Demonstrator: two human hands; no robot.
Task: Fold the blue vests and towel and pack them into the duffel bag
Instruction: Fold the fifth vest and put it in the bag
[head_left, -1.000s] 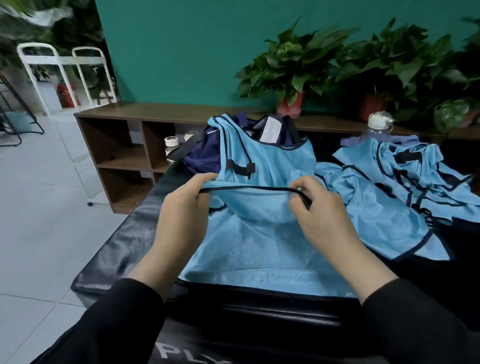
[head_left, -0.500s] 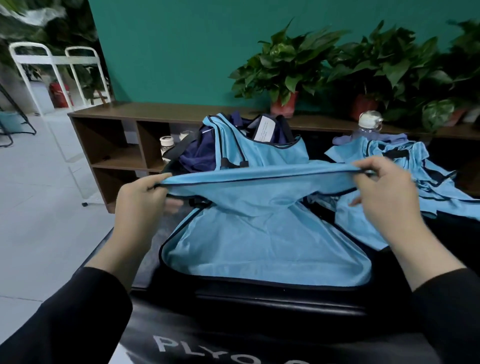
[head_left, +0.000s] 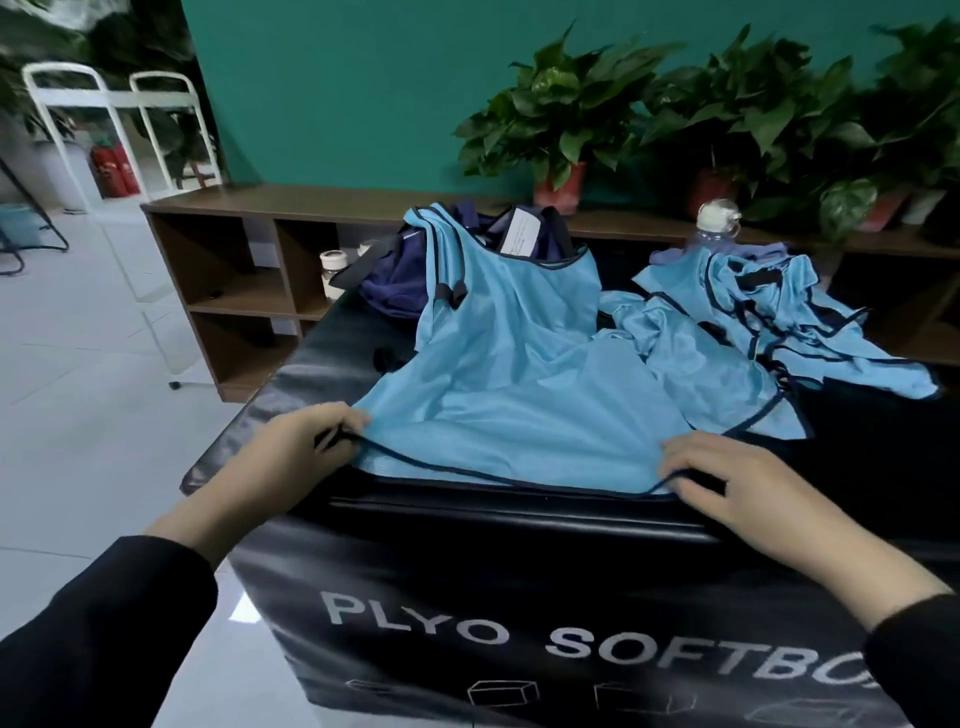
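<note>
head view: blue vest spread flat on black box, both hands at its near hem

head view shows one blue vest (head_left: 509, 395) lying spread on top of the black soft box (head_left: 519, 613), its dark-trimmed hem along the near edge and its far end draped up against the navy duffel bag (head_left: 400, 280).

left hand (head_left: 296, 447), at 8 o'clock from the vest centre, has its fingers curled round the hem corner, pinching the dark trim.

right hand (head_left: 737, 483), at 4 o'clock, lies over the opposite hem corner with fingers spread and bent; the trim runs under the fingertips. whether it pinches the fabric or only presses on it cannot be told.

duffel bag sits at 12 o'clock from the vest, mouth open, a white tag showing inside.

pile of blue vests (head_left: 763, 322) lies crumpled at 2 o'clock, touching the spread vest.

clear bottle (head_left: 714, 228) with a white cap stands behind the pile.

wooden shelf unit (head_left: 244, 260) runs along the green wall, carrying potted plants (head_left: 566, 119).
</note>
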